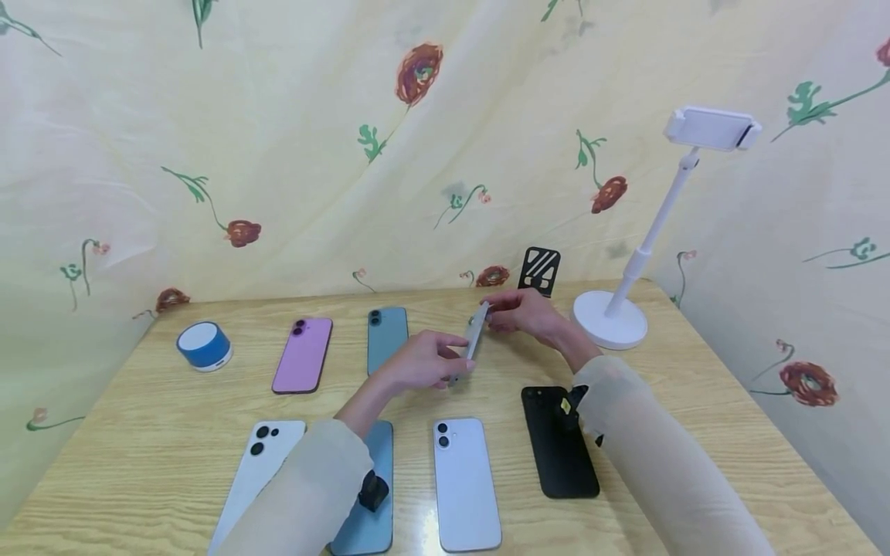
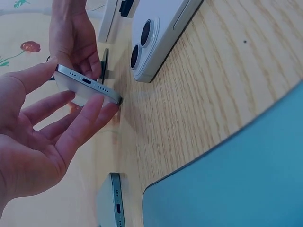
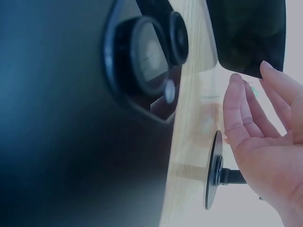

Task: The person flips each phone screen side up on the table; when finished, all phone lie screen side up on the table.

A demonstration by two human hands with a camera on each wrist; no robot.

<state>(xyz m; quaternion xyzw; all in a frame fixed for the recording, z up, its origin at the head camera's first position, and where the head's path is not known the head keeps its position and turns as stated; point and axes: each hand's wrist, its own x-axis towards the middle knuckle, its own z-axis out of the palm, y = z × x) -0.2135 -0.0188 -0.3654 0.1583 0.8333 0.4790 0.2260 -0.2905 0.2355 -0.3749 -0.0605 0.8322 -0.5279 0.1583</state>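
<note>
Above the middle of the table, a pale-backed phone (image 1: 476,332) is held tilted between both hands. My left hand (image 1: 427,360) grips its lower end; in the left wrist view, the thumb of the left hand (image 2: 42,127) lies at one edge of the phone (image 2: 85,81) and the fingers at the other, charging port facing the camera. My right hand (image 1: 524,315) pinches the far end. The right wrist view has the fingertips of the right hand (image 3: 270,118) at a corner of the phone's dark screen (image 3: 248,35). A black folding stand (image 1: 539,270) stands just behind my right hand.
Several phones lie face down: pink (image 1: 303,355), teal (image 1: 386,336), white (image 1: 467,485), black (image 1: 562,448), blue (image 1: 378,452) and silver (image 1: 260,463), the last two partly under my left sleeve. A blue speaker (image 1: 204,346) sits left; a white phone stand (image 1: 610,318) rises at right.
</note>
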